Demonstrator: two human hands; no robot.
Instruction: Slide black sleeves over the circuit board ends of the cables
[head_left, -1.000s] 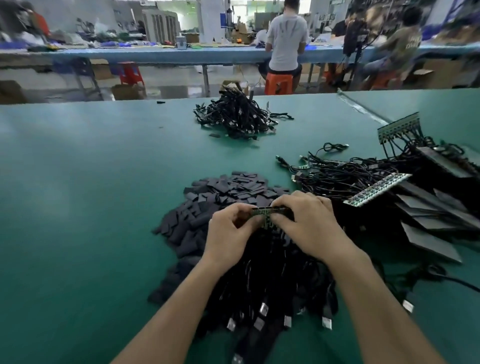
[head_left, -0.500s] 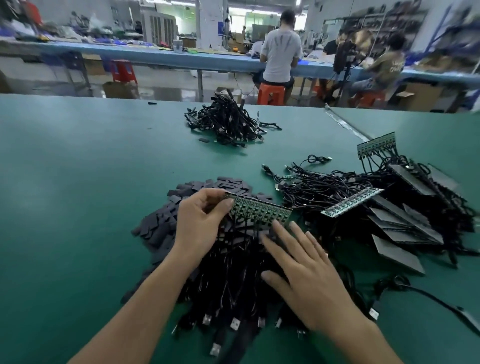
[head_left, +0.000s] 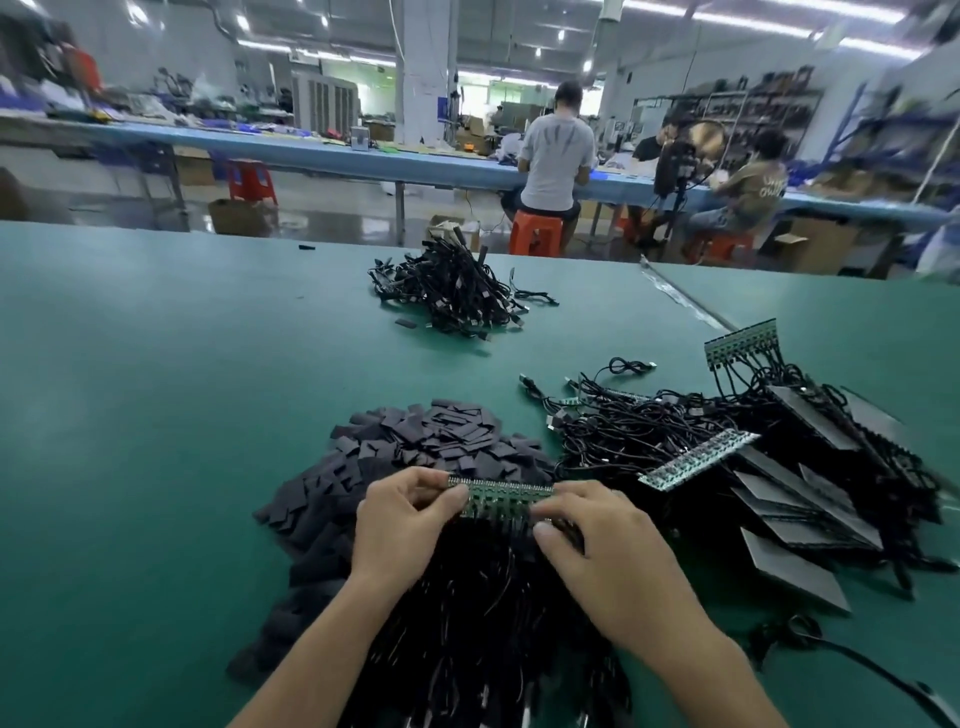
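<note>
A green strip of small circuit boards (head_left: 497, 498) with black cables (head_left: 483, 597) hanging toward me is held level above the table. My left hand (head_left: 402, 525) pinches its left end between thumb and fingers. My right hand (head_left: 605, 551) grips its right end, fingers curled over the boards. Just behind and to the left lies a heap of flat black sleeves (head_left: 415, 457).
On the green table (head_left: 130, 415), a tangle of cables with more board strips (head_left: 696, 460) and black panels (head_left: 795, 566) lies at the right. A bundle of finished cables (head_left: 457, 291) sits farther back. People sit at a blue bench (head_left: 311, 153) beyond.
My right hand, spread open over the cables half a second ago, has come back up and taken the strip's right end. The view has tilted upward.
</note>
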